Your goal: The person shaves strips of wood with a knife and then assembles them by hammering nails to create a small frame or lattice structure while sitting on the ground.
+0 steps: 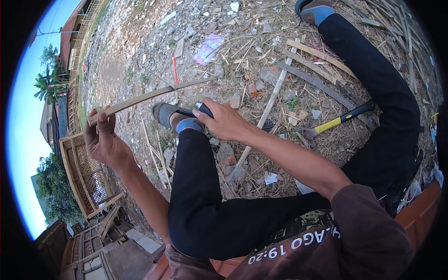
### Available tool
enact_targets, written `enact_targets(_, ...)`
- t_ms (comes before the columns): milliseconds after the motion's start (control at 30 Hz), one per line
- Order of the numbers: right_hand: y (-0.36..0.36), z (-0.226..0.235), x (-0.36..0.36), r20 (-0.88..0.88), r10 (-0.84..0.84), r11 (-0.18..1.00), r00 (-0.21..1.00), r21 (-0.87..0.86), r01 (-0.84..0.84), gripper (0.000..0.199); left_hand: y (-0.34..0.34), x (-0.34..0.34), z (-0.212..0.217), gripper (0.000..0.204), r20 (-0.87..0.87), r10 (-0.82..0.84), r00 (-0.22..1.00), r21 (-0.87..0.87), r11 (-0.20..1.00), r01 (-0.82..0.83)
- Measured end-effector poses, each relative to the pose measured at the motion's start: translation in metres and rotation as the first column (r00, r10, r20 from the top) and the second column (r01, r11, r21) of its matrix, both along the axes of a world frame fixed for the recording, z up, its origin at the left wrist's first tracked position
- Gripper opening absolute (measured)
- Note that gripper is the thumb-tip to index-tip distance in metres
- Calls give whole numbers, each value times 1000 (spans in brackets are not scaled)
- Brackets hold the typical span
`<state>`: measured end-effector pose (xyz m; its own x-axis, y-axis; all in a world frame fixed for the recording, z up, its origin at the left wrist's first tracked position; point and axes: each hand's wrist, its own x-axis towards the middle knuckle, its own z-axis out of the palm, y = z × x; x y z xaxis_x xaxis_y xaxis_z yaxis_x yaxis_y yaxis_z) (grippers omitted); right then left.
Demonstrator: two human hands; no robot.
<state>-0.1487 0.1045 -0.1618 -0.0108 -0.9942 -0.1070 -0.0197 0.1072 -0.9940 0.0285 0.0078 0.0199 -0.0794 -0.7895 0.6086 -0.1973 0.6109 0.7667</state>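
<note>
My left hand (103, 137) pinches the near end of a long thin bamboo strip (144, 97) that slants up and to the right. My right hand (223, 122) grips the dark handle of a knife (203, 109); its blade is hard to make out and seems to meet the strip near its far end. Both hands are raised above my bent left leg in black trousers (196, 186), whose foot wears a grey and blue sandal (170, 115).
My right leg stretches to the upper right. A yellow-handled hammer (343, 119) lies on the straw-covered ground beside several bamboo slats (308, 74) and stones. A woven bamboo panel (81, 172) stands at the left. I sit on an orange-red ledge (415, 210).
</note>
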Motion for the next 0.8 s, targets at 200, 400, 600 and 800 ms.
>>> enact_targets(200,-28,-9,-3,-9,-108,994,994,32,109,38,-1,-7,-2,23,45,-19,999,-3,1000,20)
enact_targets(400,-8,31,-1,3,88,987,996,-139,-86,42,13,14,16,27,63,37,997,-21,999,-36)
enact_targets(600,-23,-54,-31,-157,-61,985,986,149,85,32,-3,4,-8,30,21,-3,1000,32,999,2)
enact_targets(800,76,-35,-145,-177,84,978,981,202,-47,30,-22,28,74,27,-235,-24,972,-155,988,-13)
